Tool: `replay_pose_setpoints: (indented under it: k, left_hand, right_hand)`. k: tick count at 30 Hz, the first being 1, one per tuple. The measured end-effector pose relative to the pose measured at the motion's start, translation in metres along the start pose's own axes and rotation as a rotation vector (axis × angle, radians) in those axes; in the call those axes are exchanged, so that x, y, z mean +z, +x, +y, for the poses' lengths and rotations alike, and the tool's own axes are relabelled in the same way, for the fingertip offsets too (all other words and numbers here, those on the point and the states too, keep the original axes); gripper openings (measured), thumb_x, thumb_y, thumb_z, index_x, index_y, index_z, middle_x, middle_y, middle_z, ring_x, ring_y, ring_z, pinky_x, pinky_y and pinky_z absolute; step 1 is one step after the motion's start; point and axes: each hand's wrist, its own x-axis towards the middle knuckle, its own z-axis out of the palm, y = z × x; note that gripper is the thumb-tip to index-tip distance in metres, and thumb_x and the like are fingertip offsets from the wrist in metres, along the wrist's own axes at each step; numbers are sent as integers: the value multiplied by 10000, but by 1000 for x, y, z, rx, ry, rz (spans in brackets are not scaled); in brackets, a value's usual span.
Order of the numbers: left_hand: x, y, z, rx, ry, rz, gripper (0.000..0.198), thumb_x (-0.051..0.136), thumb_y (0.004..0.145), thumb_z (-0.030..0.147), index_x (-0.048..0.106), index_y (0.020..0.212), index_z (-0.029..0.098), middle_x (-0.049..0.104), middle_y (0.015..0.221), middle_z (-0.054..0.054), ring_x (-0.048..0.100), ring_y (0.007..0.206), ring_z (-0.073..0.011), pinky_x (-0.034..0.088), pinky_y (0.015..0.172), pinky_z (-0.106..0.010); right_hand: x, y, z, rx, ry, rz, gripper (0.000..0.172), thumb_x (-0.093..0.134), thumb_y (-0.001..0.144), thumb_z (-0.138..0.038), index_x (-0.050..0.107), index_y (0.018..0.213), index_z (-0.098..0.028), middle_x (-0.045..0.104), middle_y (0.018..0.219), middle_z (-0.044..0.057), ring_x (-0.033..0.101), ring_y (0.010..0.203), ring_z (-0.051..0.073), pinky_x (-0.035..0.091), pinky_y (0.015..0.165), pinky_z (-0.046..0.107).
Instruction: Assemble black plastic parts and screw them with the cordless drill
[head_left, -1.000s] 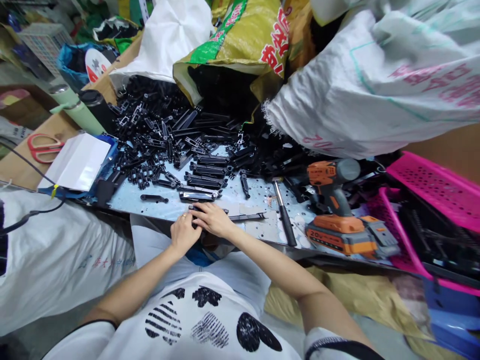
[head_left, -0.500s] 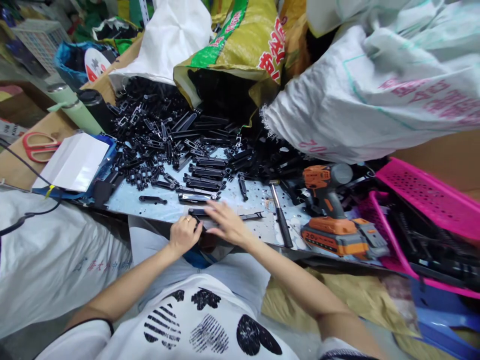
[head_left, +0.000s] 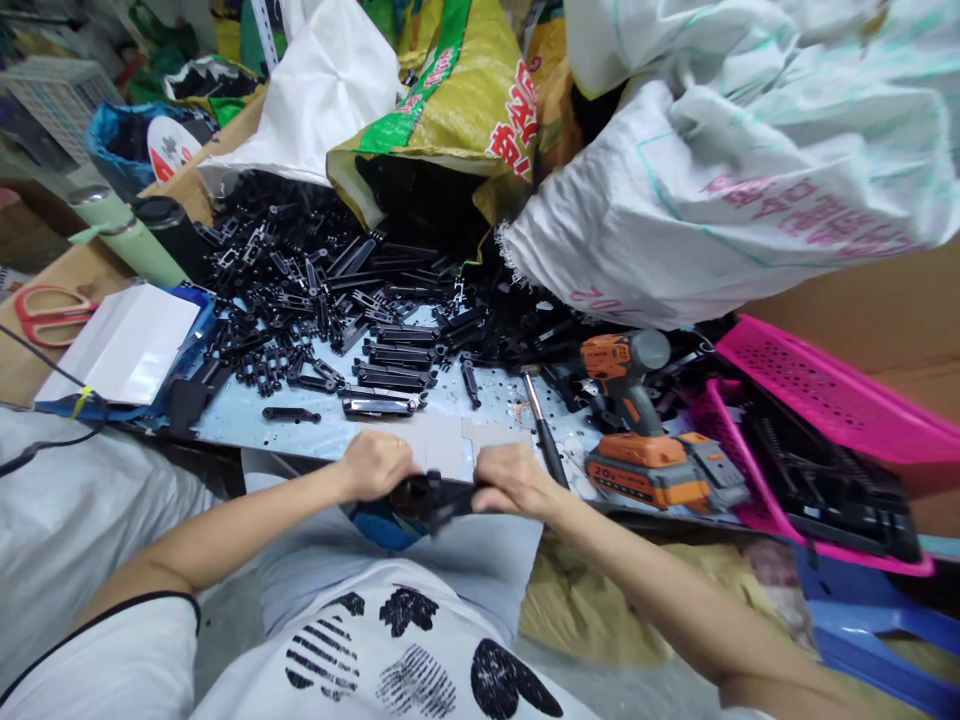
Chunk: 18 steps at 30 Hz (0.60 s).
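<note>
Between my hands, at the table's front edge, is a dark, motion-blurred black hinged part (head_left: 448,502). My left hand (head_left: 377,465) is closed at its left end. My right hand (head_left: 517,480) grips its right end, thumb below and fingers curled over. How its pieces join cannot be made out. Just beyond my hands lies a flat grey plate (head_left: 442,440) on the table. Farther back, several long black arms (head_left: 396,378) lie in a row, the nearest one glossy. A single short black piece (head_left: 291,414) lies to their left, and another black link (head_left: 470,382) to their right.
A hammer (head_left: 546,430) and an orange cordless drill (head_left: 637,420) are at the right, beside a pink basket (head_left: 825,400) of black parts. Loose black parts (head_left: 277,290) pile up behind. Sacks (head_left: 450,110) line the back. Scissors (head_left: 52,315) and bottles (head_left: 135,240) stay left.
My right hand has gone from open over the black part to gripping its right end. The part has come off the grey plate toward my body. The view has shifted slightly right.
</note>
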Motion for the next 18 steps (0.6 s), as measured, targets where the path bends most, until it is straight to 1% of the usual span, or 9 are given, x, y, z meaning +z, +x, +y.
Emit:
replay_pose_setpoints:
  k: [3, 5, 6, 9, 10, 12, 13, 15, 18]
  left_hand:
    - [-21, -10, 41, 135, -404, 120, 627, 87, 975, 466, 521, 632, 171, 522, 534, -28, 494, 493, -116, 367, 500, -244]
    - [-24, -13, 65, 149, -563, 226, 616, 84, 974, 471, 499, 630, 175, 495, 511, -19, 480, 474, -111, 368, 486, -241]
    - [-21, -13, 75, 146, -581, 303, 609, 84, 975, 470, 497, 637, 178, 489, 506, -14, 478, 469, -110, 376, 485, -240]
    - [-2, -15, 84, 110, -454, 541, 645, 66, 953, 531, 575, 789, 170, 590, 639, -51, 575, 605, -145, 462, 574, -273]
    - [6, -17, 81, 95, -394, 583, 676, 58, 940, 560, 600, 896, 158, 632, 738, -82, 613, 710, -170, 491, 633, -300]
    - [20, -21, 62, 90, -236, 579, 750, 67, 905, 632, 586, 1104, 130, 660, 916, -135, 630, 882, -217, 512, 721, -344]
    - [25, -23, 47, 80, -127, 541, 784, 85, 883, 669, 572, 1164, 123, 663, 948, -145, 630, 908, -230, 514, 736, -352]
    - [32, -27, 12, 5, 158, 417, 799, 149, 855, 709, 573, 1201, 127, 673, 934, -143, 639, 890, -239, 515, 741, -351]
    - [36, -29, -35, -220, 404, 145, 681, 278, 891, 632, 544, 1265, 129, 622, 1152, -179, 549, 1141, -292, 452, 930, -420]
  right_hand:
    - [-3, 13, -41, -119, 446, 98, 510, 314, 943, -549, 501, 639, -184, 448, 512, -1, 428, 496, 119, 291, 502, 257]
    - [18, 24, -62, -160, 668, 232, 459, 333, 945, -523, 486, 660, -199, 444, 516, -9, 420, 478, 119, 308, 488, 256]
    - [34, 31, -69, -155, 739, 364, 436, 337, 936, -538, 492, 697, -207, 452, 543, -9, 429, 489, 123, 329, 492, 255]
    - [89, 57, -71, 48, 797, 865, 450, 242, 900, -624, 501, 924, -256, 534, 792, 30, 537, 691, 168, 453, 634, 315]
    - [103, 65, -65, 160, 774, 967, 455, 199, 901, -613, 482, 1009, -274, 543, 924, 51, 558, 806, 189, 473, 712, 362]
    - [111, 71, -45, 359, 638, 965, 423, 229, 905, -564, 434, 1137, -276, 499, 1155, 91, 534, 1027, 231, 450, 856, 449]
    - [103, 67, -32, 435, 507, 905, 424, 313, 890, -549, 418, 1179, -258, 471, 1221, 111, 501, 1109, 250, 421, 912, 474]
    - [68, 44, -3, 593, 107, 808, 555, 525, 798, -541, 408, 1220, -199, 448, 1269, 155, 418, 1223, 294, 339, 1003, 513]
    - [-18, -16, 42, 976, -496, 793, 735, 592, 742, -582, 394, 1272, -113, 382, 1347, 238, 310, 1301, 363, 276, 1031, 571]
